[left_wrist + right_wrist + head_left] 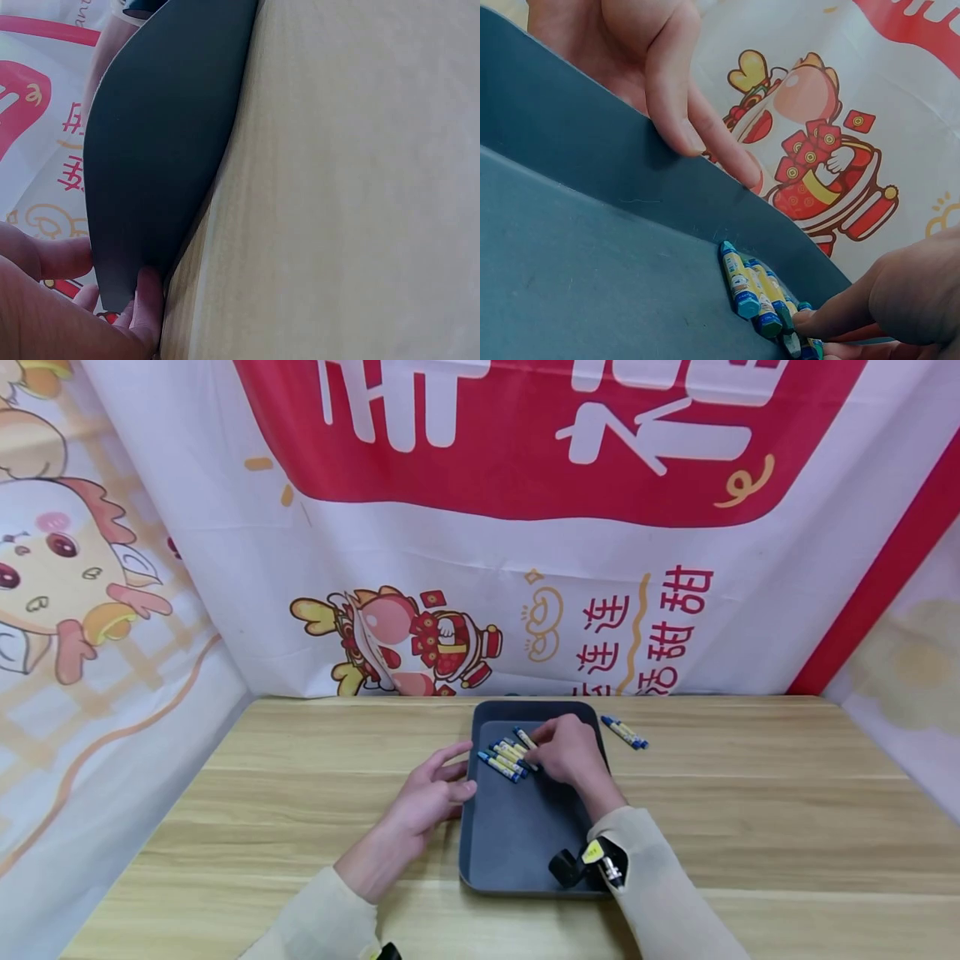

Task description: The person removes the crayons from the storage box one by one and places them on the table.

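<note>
A dark grey tray (517, 852) lies lengthwise on the wooden table. Several crayons (504, 758) with blue ends and yellow-and-white wrappers lie in a slanted row near its left wall. My right hand (566, 752) is over the tray and pinches a crayon (526, 738) at the right end of that row; the palm hides part of it. At the tray's left side, my left hand (427, 793) grips the rim. Its thumb reaches over the edge, while other fingers (148, 300) touch the outer wall.
Two more crayons (625, 732) lie side by side on the table (750, 827), right of the tray's far end. A printed cloth (465, 552) hangs behind the table's back edge. A small black camera (566, 867) on the right wrist overhangs the tray's near right part.
</note>
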`<state>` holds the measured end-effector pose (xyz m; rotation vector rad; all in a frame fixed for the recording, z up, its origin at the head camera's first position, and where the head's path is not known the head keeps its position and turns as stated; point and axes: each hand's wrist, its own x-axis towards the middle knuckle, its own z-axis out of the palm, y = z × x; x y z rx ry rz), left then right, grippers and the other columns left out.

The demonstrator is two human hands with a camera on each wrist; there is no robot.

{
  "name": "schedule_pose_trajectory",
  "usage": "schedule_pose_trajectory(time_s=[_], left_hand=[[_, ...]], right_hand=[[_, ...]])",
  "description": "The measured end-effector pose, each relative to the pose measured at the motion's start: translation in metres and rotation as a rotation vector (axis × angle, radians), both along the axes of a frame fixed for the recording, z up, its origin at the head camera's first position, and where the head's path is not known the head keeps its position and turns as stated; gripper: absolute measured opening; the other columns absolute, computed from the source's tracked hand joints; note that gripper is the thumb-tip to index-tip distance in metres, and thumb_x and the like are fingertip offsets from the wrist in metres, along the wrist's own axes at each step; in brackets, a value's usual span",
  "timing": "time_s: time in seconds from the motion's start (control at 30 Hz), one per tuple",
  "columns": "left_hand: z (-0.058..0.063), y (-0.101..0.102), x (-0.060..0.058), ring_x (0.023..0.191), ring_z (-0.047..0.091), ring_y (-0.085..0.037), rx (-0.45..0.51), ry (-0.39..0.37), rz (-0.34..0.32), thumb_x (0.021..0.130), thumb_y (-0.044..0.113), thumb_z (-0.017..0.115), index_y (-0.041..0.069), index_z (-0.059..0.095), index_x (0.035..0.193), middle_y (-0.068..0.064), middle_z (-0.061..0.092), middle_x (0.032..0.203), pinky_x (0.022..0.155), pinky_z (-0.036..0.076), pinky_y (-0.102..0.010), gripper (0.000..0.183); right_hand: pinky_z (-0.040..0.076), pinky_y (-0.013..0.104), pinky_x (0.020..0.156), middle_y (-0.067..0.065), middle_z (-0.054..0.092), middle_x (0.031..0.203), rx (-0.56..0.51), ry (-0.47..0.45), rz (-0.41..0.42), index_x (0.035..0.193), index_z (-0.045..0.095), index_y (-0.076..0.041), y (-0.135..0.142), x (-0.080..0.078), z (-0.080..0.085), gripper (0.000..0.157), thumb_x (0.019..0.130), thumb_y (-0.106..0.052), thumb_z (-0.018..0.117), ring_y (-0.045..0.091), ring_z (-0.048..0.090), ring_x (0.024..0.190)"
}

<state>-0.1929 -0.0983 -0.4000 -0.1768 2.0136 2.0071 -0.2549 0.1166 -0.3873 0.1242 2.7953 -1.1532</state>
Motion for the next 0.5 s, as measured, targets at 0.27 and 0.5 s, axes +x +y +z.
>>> schedule_pose_trajectory(time_s=[0.27,0.5], left_hand=[[0.0001,0.0009,-0.001,0.126,0.068,-0.031,0.001,0.003,-0.005,0.098,-0.002,0.064,0.019,0.05,0.158,-0.023,0.051,0.16,0.105,0.056,-0.048,0.066],[0.0017,0.0003,-0.0002,0.129,0.066,-0.032,-0.008,-0.004,0.001,0.099,-0.001,0.064,0.02,0.05,0.159,-0.023,0.05,0.161,0.108,0.055,-0.052,0.065]], right_hand=[[0.057,0.044,0.095,0.011,0.077,0.118,0.007,-0.01,-0.003,0.116,0.081,-0.009,0.0013,-0.002,-0.0007,0.025,0.092,-0.017,0.082,0.026,0.067,0.109],[0.058,0.043,0.093,0.01,0.078,0.116,0.02,-0.002,-0.013,0.111,0.083,-0.009,-0.0001,-0.0013,-0.001,0.022,0.091,-0.017,0.084,0.026,0.067,0.108]])
